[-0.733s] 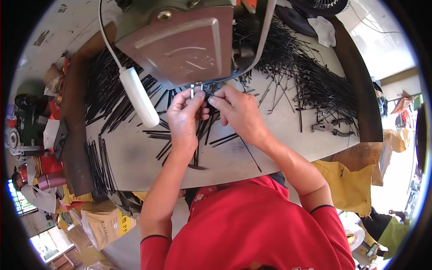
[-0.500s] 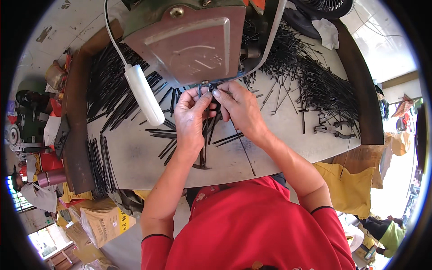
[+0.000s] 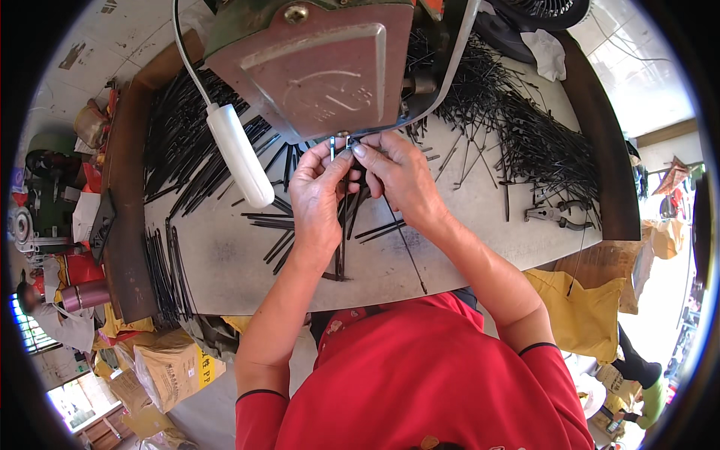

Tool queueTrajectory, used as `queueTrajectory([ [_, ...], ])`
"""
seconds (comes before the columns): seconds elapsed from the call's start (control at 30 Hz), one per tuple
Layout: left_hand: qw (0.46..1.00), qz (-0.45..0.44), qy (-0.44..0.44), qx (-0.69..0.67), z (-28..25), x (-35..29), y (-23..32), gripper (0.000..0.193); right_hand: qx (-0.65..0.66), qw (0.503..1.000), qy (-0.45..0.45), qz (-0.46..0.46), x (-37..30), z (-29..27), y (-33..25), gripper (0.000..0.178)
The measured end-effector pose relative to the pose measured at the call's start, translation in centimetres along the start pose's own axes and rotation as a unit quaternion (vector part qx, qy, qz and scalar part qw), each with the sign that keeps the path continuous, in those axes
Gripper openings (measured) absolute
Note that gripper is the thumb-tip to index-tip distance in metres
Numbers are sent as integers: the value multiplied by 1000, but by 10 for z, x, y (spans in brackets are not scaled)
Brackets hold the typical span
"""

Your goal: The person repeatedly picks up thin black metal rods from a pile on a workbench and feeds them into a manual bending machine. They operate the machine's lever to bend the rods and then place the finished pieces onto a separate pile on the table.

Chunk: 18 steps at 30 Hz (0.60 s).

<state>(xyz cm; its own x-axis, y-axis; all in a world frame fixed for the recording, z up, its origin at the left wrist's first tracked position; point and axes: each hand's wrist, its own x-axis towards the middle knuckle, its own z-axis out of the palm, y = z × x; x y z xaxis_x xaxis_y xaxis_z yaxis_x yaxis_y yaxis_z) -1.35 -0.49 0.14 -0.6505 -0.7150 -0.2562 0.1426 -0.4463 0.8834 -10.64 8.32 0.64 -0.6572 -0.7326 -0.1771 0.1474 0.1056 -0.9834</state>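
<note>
Both hands meet right under the nose of a machine [image 3: 315, 82] that looks like an industrial sewing machine head. My left hand [image 3: 318, 195] is closed, thumb and fingers pinching a thin black strap [image 3: 342, 247] that trails down toward me. Close beside it, my right hand [image 3: 405, 176] pinches a thin black cord [image 3: 405, 251], whose tail runs down to the table's front edge. Small metal parts of the machine show between the fingertips. The pinched ends themselves are mostly hidden by my fingers.
Black straps [image 3: 187, 150] lie in a heap on the left of the pale tabletop [image 3: 225, 262]; a tangled pile of black cords [image 3: 532, 142] covers the right. A white lamp [image 3: 240, 157] hangs left of my hands. Pliers [image 3: 556, 215] and a fan [image 3: 544, 11] are at right.
My hands stay at almost the same spot under the machine, with only slight finger shifts. In the background at lower right, a person in green has moved.
</note>
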Motion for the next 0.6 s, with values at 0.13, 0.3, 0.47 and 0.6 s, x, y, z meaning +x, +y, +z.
queueTrajectory([
  [0.13, 1000, 0, -3, 2, -1, -1, 2, 22, 47, 999, -3, -6, 0, 2, 0, 24],
  [0.3, 1000, -9, 2, -18, -1, 0, 2, 22, 103, 994, -23, 28, -2, 1, -5, 19],
  [0.47, 999, -21, 12, -39, -8, 6, -6, 26, 170, 985, -32, 22, -2, 3, 8, 19],
  [0.6, 997, 20, -67, -35, -9, 13, -10, 24, 109, 993, -49, 23, 1, -3, 6, 20],
])
